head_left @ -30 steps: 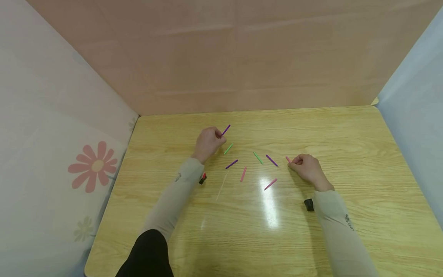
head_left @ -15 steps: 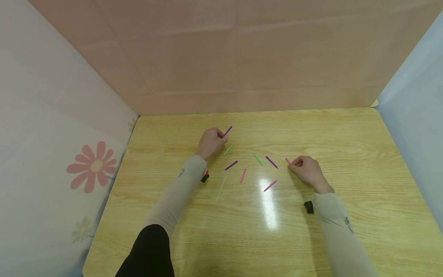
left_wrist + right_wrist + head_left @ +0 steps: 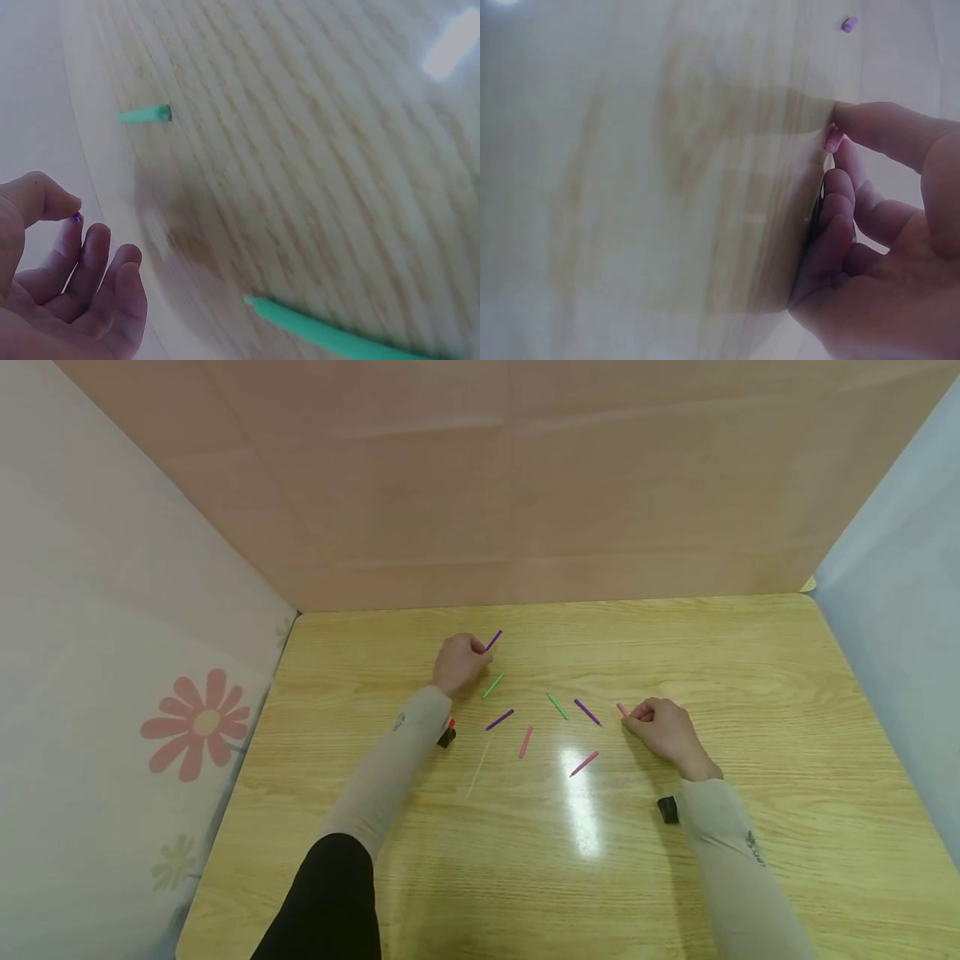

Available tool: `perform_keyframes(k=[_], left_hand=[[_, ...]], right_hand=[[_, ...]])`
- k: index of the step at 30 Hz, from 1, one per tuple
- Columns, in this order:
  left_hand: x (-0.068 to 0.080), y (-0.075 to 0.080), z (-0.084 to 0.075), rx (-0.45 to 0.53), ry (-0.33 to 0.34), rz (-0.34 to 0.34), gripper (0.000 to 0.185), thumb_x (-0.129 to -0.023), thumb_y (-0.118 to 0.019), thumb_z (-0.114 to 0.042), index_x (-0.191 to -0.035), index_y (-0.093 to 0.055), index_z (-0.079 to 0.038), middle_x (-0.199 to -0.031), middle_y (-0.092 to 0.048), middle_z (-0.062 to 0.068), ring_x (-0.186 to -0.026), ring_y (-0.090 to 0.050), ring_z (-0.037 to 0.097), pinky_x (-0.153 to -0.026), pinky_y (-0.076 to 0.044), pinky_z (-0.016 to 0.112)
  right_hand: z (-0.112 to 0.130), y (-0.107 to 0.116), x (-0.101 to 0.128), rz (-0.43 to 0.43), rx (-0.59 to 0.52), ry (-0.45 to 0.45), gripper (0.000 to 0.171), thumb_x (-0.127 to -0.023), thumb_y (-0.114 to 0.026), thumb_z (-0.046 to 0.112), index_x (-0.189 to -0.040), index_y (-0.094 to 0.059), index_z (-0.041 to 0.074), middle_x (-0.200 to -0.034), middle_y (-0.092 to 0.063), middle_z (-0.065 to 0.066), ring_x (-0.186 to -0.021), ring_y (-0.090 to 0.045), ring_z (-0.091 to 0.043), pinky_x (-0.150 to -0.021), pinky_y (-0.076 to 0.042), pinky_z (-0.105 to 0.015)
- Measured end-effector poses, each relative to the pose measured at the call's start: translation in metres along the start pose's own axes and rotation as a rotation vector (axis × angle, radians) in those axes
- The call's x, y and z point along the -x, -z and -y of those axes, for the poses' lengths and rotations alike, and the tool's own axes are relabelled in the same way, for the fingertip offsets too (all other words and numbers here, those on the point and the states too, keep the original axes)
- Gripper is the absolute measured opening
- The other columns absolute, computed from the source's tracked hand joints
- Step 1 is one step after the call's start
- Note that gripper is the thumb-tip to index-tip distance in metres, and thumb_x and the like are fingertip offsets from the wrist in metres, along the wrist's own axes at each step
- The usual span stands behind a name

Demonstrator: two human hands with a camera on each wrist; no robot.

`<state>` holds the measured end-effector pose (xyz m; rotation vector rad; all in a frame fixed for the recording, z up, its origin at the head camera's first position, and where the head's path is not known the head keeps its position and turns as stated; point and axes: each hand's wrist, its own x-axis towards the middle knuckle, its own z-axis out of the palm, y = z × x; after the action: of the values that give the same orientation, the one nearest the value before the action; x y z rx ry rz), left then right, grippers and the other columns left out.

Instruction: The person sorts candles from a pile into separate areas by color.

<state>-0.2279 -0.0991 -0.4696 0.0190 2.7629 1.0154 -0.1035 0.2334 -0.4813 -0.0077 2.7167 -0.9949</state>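
My left hand [image 3: 460, 662] pinches a thin purple stick [image 3: 493, 641] between thumb and index finger near the far part of the wooden table. In the left wrist view, only a tiny purple end shows at the fingertips. Just nearer than that hand lies a green stick [image 3: 492, 686]; its tapered tip shows in the left wrist view. On the right, my right hand [image 3: 662, 727] pinches a pink stick [image 3: 622, 710], its lower part hidden by the fingers. To that hand's left lie a purple stick [image 3: 588, 712] and another green stick [image 3: 557, 706].
Nearer on the table [image 3: 525, 893] are a third purple stick [image 3: 499, 720] and two pink sticks, one upright in view [image 3: 526, 742] and one slanted [image 3: 584, 763]. A beige panel [image 3: 510, 510] stands along the back edge. Pale side walls flank the table.
My left hand has shifted slightly to the right, still pinching the purple stick. The right hand keeps its place with the pink stick, and the loose sticks have not moved.
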Motion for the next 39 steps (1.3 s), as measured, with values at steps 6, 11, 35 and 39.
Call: perform_keyframes(k=[6,11,35,39], left_hand=[[-0.005,-0.003,-0.003,-0.037,-0.011,-0.009,0.019,-0.087,-0.064,-0.023,-0.097,-0.069,-0.007,-0.098,-0.069,0.007,-0.088,-0.062,0.022,-0.081,-0.051,0.036],[-0.006,-0.005,-0.006,-0.064,-0.013,-0.017,0.019,-0.088,-0.064,-0.023,-0.097,-0.070,-0.008,-0.098,-0.069,0.006,-0.088,-0.062,0.021,-0.082,-0.051,0.036],[-0.019,-0.017,-0.016,-0.126,-0.004,-0.004,0.018,-0.090,-0.063,-0.018,-0.098,-0.072,-0.005,-0.103,-0.067,0.008,-0.095,-0.061,0.023,-0.084,-0.051,0.036],[-0.020,-0.018,-0.016,-0.149,-0.017,-0.013,0.018,-0.090,-0.062,-0.018,-0.098,-0.072,-0.005,-0.105,-0.066,0.009,-0.097,-0.061,0.023,-0.085,-0.052,0.037]], right_hand=[[0.002,0.000,0.001,0.004,-0.001,-0.004,0.024,-0.092,-0.062,0.021,-0.091,-0.064,-0.003,-0.085,-0.065,-0.014,-0.072,-0.055,-0.019,-0.064,-0.041,-0.029],[0.002,-0.001,0.002,-0.004,0.005,0.003,0.024,-0.092,-0.062,0.022,-0.092,-0.064,-0.003,-0.085,-0.065,-0.015,-0.073,-0.056,-0.019,-0.065,-0.041,-0.029],[0.003,-0.001,0.004,-0.005,-0.010,-0.002,0.022,-0.091,-0.062,0.019,-0.091,-0.064,-0.003,-0.086,-0.066,-0.015,-0.074,-0.056,-0.021,-0.066,-0.042,-0.029],[0.002,-0.002,0.006,-0.013,-0.007,0.009,0.021,-0.091,-0.062,0.018,-0.090,-0.064,-0.003,-0.085,-0.065,-0.016,-0.073,-0.057,-0.021,-0.065,-0.042,-0.029]])
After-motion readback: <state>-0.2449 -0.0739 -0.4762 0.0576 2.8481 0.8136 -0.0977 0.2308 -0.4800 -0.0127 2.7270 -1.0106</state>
